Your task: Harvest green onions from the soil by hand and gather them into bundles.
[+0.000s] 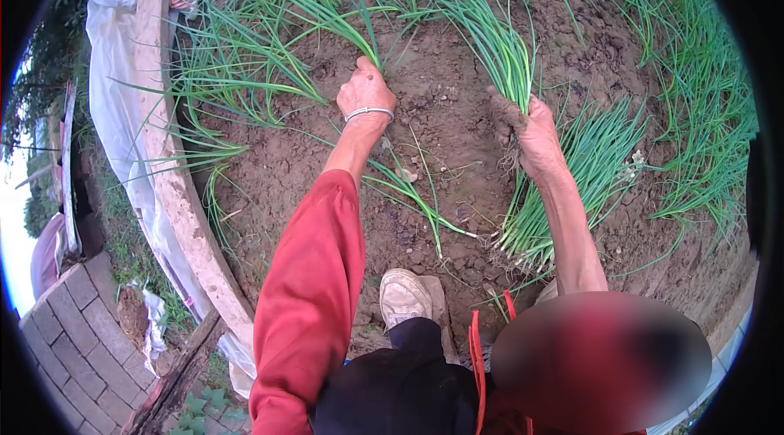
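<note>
My left hand (pixel 366 90), with a silver bangle at the wrist, is closed around the base of a green onion clump (pixel 349 34) whose leaves spread up and to the left. Its roots are hidden by the fist. In my right hand (pixel 531 128) is a bunch of green onions (pixel 505 61), leaves pointing away from me, roots hanging below the soil-covered fingers. Beneath that forearm lies a larger pile of pulled green onions (pixel 588 165), white ends towards me. A few loose green onion stalks (pixel 416 196) rest on the soil between my arms.
Standing green onions (pixel 704 104) grow along the right and far side of the brown soil bed (pixel 288 159). A pale curved board (pixel 168 147) edges it at left, beside white plastic sheeting (pixel 113 43). Brick paving (pixel 86 343) lies beyond. My shoe (pixel 404 297) stands on the soil.
</note>
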Demonstrator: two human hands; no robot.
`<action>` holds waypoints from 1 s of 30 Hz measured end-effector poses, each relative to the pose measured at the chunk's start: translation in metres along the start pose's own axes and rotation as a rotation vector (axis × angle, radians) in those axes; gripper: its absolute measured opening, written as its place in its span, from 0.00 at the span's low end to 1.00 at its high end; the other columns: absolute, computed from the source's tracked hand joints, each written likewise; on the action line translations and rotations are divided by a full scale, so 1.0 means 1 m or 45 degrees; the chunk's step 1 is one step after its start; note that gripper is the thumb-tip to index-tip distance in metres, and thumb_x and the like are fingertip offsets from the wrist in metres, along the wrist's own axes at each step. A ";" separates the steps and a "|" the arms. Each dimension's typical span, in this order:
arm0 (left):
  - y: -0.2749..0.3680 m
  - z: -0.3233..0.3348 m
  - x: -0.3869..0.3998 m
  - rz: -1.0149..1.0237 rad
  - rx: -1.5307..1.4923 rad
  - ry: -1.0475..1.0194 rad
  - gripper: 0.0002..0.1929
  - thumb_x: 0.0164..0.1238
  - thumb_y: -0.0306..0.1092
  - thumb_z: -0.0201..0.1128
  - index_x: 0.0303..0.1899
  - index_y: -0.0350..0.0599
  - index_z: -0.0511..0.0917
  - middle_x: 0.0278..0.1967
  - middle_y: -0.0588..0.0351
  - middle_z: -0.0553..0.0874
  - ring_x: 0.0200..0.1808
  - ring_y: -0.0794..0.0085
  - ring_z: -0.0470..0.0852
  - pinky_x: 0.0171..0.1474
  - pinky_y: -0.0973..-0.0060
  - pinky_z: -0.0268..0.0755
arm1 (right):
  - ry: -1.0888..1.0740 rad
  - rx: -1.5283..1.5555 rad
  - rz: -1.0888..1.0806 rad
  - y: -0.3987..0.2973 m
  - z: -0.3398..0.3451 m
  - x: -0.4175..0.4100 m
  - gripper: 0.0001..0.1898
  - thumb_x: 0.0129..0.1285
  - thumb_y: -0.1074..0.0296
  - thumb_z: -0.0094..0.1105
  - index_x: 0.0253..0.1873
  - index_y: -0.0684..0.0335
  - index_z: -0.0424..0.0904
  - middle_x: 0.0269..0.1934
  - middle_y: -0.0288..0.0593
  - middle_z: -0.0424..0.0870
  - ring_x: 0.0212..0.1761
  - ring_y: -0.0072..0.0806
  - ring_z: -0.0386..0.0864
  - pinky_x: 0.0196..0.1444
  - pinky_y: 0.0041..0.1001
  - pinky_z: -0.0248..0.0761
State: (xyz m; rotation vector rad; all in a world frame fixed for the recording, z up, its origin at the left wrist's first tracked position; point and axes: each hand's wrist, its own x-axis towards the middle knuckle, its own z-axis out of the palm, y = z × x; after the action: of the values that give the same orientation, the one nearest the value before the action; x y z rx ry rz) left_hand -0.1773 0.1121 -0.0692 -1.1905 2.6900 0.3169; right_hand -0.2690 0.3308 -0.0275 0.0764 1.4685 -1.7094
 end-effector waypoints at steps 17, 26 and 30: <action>-0.033 -0.011 -0.012 0.052 -0.562 -0.072 0.20 0.53 0.34 0.64 0.46 0.36 0.69 0.43 0.37 0.81 0.44 0.50 0.81 0.48 0.63 0.73 | -0.220 -0.318 0.251 -0.003 0.032 -0.046 0.12 0.59 0.60 0.64 0.41 0.61 0.75 0.24 0.30 0.75 0.17 0.13 0.69 0.18 0.14 0.64; -0.036 -0.003 -0.201 -0.235 -1.067 -0.722 0.15 0.55 0.36 0.66 0.38 0.34 0.77 0.28 0.53 0.84 0.29 0.75 0.81 0.34 0.75 0.75 | -0.419 -2.104 -0.118 0.080 0.037 -0.115 0.14 0.46 0.77 0.59 0.41 0.69 0.71 0.32 0.57 0.78 0.37 0.52 0.79 0.41 0.44 0.74; -0.021 0.012 -0.213 -0.120 -0.883 -0.810 0.21 0.56 0.38 0.68 0.46 0.32 0.75 0.34 0.51 0.85 0.35 0.73 0.83 0.37 0.76 0.74 | -0.354 -1.986 -0.080 0.082 0.039 -0.121 0.16 0.48 0.76 0.56 0.44 0.70 0.69 0.33 0.60 0.78 0.39 0.55 0.78 0.42 0.44 0.72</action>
State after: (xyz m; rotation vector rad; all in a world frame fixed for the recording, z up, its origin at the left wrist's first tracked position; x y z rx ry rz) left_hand -0.0193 0.2519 -0.0297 -1.0881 1.9927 1.4201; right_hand -0.1234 0.3699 -0.0134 -0.9756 2.1482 -0.2154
